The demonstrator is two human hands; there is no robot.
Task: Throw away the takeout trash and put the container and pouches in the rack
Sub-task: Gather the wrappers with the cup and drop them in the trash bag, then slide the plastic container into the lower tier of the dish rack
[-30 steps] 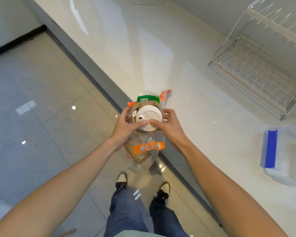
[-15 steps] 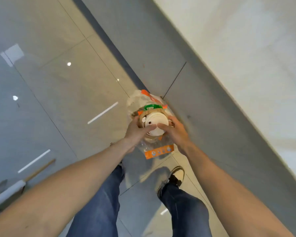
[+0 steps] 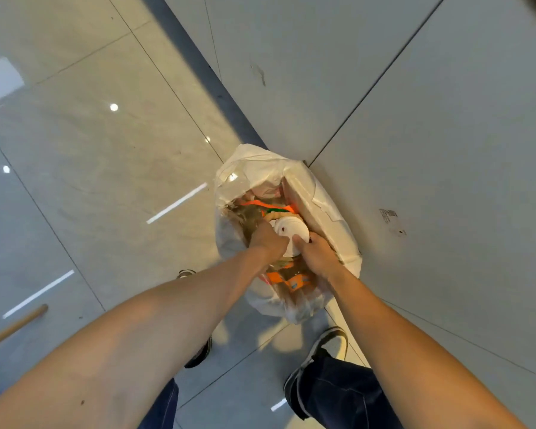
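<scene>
While both my hands grip the takeout trash, left hand and right hand curled round it either side, it sits in the mouth of the white trash bag directly beneath; releasing should drop it straight down.

Wooden stick on glossy tiled floor

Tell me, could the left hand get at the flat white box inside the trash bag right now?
Probably not as things stand. The left hand grips the takeout bundle, which sits between it and the white box at the trash bag's far side. The right hand is nearer.
</scene>
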